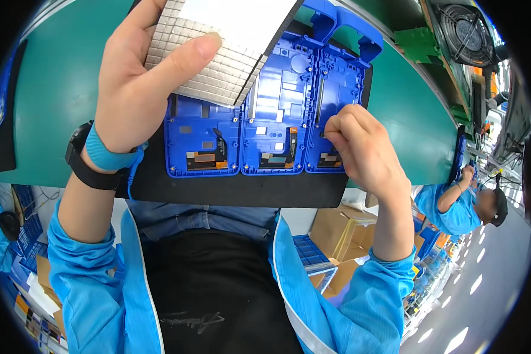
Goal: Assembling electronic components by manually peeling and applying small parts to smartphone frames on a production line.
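Observation:
My left hand point(138, 88) grips a sheet of small silvery square pads point(224, 71), thumb on top. Part of the sheet is bare white backing. It is held above a row of three blue plastic housings, covering much of the left housing point(180, 150) and a corner of the middle housing point(268, 121). Over the right housing point(333, 91), my right hand point(369, 150) is closed in a pinch, fingertips down by its inner face. Whatever they pinch is too small to make out. Dark flex circuits with copper-coloured parts lie near the housings' front edges.
Beneath the housings is a black mat point(248, 192) on a green table point(47, 112). Blue frame-like handles point(351, 29) rise at the housings' far end. A fan point(463, 35) stands at the far right. Cardboard boxes point(336, 230) sit below the table edge. Another person point(454, 206) works at right.

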### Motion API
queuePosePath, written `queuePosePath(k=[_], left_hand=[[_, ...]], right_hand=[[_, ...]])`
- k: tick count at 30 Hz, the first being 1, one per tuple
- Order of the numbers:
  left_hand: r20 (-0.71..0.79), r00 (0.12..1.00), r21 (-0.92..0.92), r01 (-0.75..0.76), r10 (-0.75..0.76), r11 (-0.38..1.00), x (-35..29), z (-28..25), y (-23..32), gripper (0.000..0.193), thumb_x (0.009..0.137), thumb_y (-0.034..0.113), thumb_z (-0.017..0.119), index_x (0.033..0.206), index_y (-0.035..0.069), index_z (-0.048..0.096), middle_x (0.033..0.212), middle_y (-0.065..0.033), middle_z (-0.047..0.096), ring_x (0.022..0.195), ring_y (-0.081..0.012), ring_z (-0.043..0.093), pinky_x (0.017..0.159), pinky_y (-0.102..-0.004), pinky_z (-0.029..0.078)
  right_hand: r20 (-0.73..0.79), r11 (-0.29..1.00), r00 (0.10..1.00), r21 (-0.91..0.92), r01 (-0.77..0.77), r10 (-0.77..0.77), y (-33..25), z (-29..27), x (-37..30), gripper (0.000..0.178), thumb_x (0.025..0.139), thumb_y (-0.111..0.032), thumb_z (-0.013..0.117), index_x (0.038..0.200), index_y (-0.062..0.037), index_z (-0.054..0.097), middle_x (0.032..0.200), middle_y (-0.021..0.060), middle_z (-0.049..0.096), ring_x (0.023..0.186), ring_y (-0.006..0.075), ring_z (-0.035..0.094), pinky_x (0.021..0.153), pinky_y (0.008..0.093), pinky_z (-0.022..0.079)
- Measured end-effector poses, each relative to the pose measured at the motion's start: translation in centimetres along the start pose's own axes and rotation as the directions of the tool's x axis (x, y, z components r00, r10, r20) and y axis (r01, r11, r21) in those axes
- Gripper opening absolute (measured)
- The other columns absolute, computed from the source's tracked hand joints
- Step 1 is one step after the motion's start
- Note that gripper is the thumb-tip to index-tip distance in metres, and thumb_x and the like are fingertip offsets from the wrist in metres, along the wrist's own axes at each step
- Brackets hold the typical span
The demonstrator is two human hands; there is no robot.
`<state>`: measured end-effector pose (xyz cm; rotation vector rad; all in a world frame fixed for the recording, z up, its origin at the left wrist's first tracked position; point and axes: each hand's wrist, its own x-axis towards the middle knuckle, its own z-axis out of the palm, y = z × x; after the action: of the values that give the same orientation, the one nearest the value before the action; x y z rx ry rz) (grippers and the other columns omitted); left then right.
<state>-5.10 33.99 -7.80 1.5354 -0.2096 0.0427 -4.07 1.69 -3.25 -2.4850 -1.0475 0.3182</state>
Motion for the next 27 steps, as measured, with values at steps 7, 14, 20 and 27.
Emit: queuePosePath(k=[7, 14, 20, 27], left_hand=[[-0.142, 0.985, -0.153, 0.08, -0.102, 0.985, 0.7, 2.7, 2.6, 0.047, 0.091, 0.013, 0.071, 0.128, -0.006, 0.048, 0.117, -0.0139, 0.065, 0.104, -0.0161, 0.063, 0.092, -0.0285, 0.049], [-0.095, 0.992, -0.118, 0.075, -0.087, 0.99, 0.7, 2.3, 2.6, 0.051, 0.091, 0.013, 0.071, 0.132, -0.006, 0.045, 0.121, -0.0129, 0.063, 0.108, -0.0147, 0.061, 0.096, -0.0278, 0.046], [-0.073, 0.994, -0.115, 0.077, -0.086, 0.99, 0.8, 2.3, 2.6, 0.054, 0.092, 0.013, 0.071, 0.134, -0.006, 0.044, 0.123, -0.0126, 0.062, 0.11, -0.0143, 0.06, 0.098, -0.0278, 0.045], [-0.094, 0.99, -0.178, 0.084, -0.101, 0.981, 0.7, 2.5, 2.5, 0.055, 0.091, 0.014, 0.072, 0.135, -0.006, 0.045, 0.124, -0.013, 0.062, 0.111, -0.0147, 0.06, 0.099, -0.0284, 0.045]], right_hand=[[0.016, 0.999, 1.0, -0.032, 0.009, -0.008, -0.1, -0.1, 0.1, 0.015, 0.081, 0.007, 0.067, 0.089, -0.001, 0.058, 0.084, 0.0121, 0.055, 0.077, 0.0312, 0.057, 0.066, 0.039, 0.047], [0.051, 0.997, 0.998, -0.056, 0.046, -0.043, 0.0, -0.3, 0.5, 0.016, 0.08, 0.007, 0.069, 0.09, -0.0007, 0.059, 0.084, 0.0121, 0.056, 0.077, 0.0311, 0.058, 0.066, 0.0391, 0.048], [-0.022, 0.995, 0.998, -0.075, 0.059, -0.061, 0.7, 0.1, -0.3, 0.017, 0.078, 0.006, 0.072, 0.088, -0.0006, 0.06, 0.086, 0.0119, 0.06, 0.076, 0.0301, 0.06, 0.066, 0.0386, 0.049], [-0.112, 0.999, 0.993, -0.035, 0.017, -0.021, 0.9, 0.4, -1.7, 0.016, 0.078, 0.007, 0.071, 0.087, 0.0002, 0.059, 0.085, 0.0113, 0.059, 0.077, 0.0291, 0.056, 0.066, 0.0369, 0.047]])
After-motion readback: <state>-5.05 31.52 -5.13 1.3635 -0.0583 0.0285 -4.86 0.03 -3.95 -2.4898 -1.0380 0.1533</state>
